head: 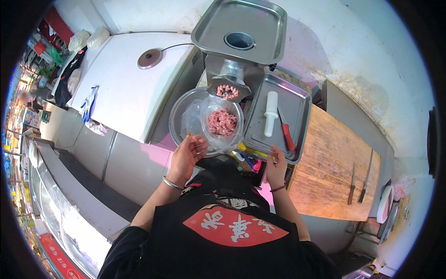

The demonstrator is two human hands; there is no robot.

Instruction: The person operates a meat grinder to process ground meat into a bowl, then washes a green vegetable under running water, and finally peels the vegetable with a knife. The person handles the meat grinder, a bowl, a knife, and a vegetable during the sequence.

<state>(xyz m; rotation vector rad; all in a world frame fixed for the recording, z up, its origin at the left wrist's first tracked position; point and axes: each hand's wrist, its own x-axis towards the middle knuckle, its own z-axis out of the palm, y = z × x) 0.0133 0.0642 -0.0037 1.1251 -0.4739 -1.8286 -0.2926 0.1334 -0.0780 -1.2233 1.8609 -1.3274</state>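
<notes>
My left hand (186, 155) is at the near left rim of a steel bowl (176, 108), palm turned inward and fingers loosely apart. Something small and orange shows at its thumb tip, too small to name. Inside the bowl, a clear plastic bag (205, 139) holds a mound of ground meat (222, 122). Above it, the outlet of a meat grinder (232, 71) has strands of meat (227, 92) sticking out. My right hand (276, 165), its fingers slightly bent, is by the near edge of a metal tray (256, 136). A white plastic meat pusher (271, 111) and a red-handled knife (287, 134) lie on that tray.
The grinder's steel feed pan (240, 21) is on top. Rightward, two knives (353, 185) rest on a wooden cutting board (327, 160). A white chest-like surface (122, 83) at left carries a round lid-like disc (150, 58) and a glove (90, 103). A display case (66, 209) is lower left.
</notes>
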